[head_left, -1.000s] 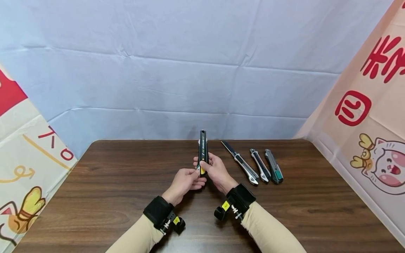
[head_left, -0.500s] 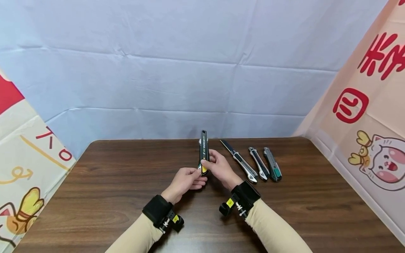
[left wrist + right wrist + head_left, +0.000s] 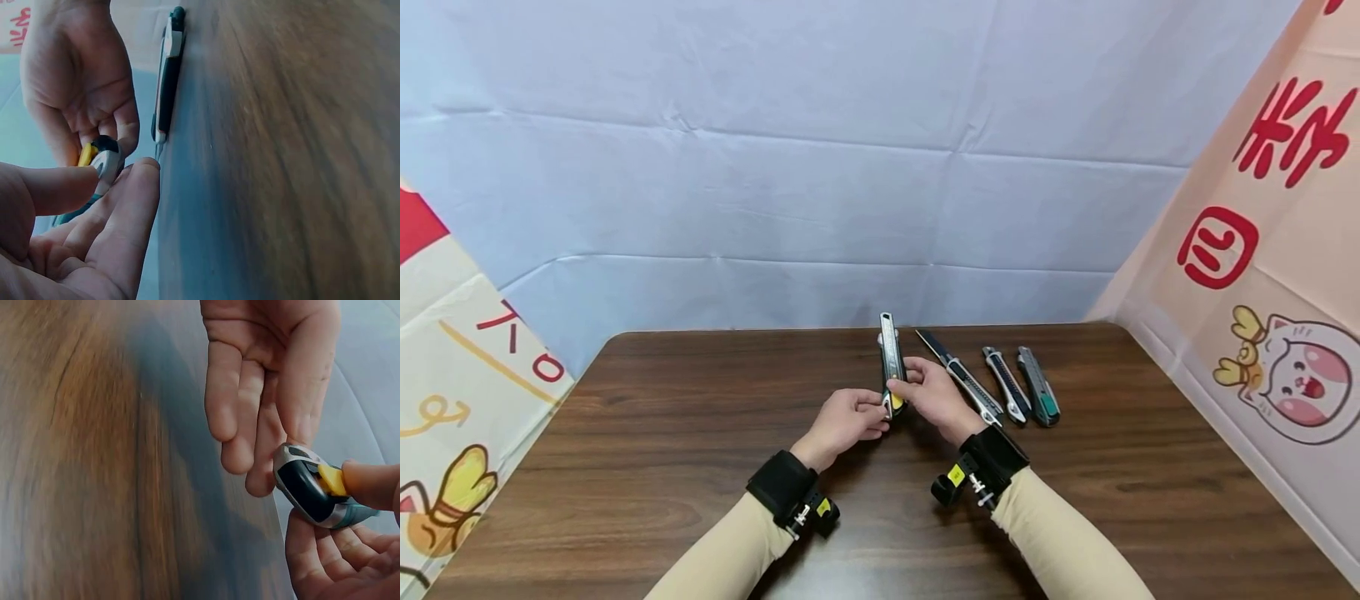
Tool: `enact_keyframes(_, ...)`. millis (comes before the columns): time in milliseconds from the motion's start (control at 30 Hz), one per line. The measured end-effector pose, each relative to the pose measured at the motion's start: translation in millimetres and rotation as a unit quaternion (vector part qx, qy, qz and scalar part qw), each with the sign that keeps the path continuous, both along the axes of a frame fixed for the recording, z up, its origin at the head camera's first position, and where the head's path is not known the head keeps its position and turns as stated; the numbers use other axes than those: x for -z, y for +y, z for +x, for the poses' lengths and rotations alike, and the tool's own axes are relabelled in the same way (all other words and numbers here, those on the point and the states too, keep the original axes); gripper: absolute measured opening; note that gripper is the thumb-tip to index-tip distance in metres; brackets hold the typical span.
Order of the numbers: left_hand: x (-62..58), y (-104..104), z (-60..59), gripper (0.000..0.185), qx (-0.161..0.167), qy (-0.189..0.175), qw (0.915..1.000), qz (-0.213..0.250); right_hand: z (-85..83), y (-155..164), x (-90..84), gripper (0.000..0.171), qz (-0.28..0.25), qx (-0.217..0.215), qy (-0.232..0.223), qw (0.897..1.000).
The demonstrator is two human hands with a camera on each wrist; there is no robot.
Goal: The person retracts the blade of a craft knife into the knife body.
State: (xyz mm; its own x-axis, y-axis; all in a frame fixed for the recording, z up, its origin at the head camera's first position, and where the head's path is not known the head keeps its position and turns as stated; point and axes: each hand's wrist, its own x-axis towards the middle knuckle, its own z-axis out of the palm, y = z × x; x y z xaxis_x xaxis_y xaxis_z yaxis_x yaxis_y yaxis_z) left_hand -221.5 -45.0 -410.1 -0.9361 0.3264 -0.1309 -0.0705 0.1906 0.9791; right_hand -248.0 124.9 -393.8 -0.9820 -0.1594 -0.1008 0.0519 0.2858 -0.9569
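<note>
In the head view a utility knife [image 3: 892, 358] with a silver and black body points away from me, raised above the table. My right hand [image 3: 932, 398] grips it from the right, with the thumb on its yellow part [image 3: 332, 480] in the right wrist view. The left hand [image 3: 842, 421] pinches the near, pale end of the knife between thumb and fingers. Its lower fingers stay loosely bent, as the left wrist view of that hand [image 3: 81, 219] shows. Fingers hide part of the knife's middle.
Right of the hands lie a long utility knife [image 3: 973, 387] with its dark blade out, a smaller one [image 3: 1007, 385] and a grey-green one [image 3: 1039, 387]. The brown wooden table [image 3: 700, 467] ends at a pale cloth backdrop [image 3: 820, 208].
The held knife has rolled about its length: its black printed face showed before, a silver face shows now. Both hands sit slightly farther right. The head view has shifted a little.
</note>
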Motion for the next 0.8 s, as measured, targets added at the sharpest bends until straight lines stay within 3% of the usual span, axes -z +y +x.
enact_keyframes(500,-3.8,41.4,-4.1,0.034,0.037,-0.01,0.9992,0.011,3.8,50.7,-6.9,0.05,0.049,0.024,-0.015,0.998)
enact_keyframes(800,-11.6,57.7,1.9,0.036,0.087,-0.023,0.9956,0.025,4.2,96.7,-15.7,0.05,0.098,0.038,-0.026,0.994)
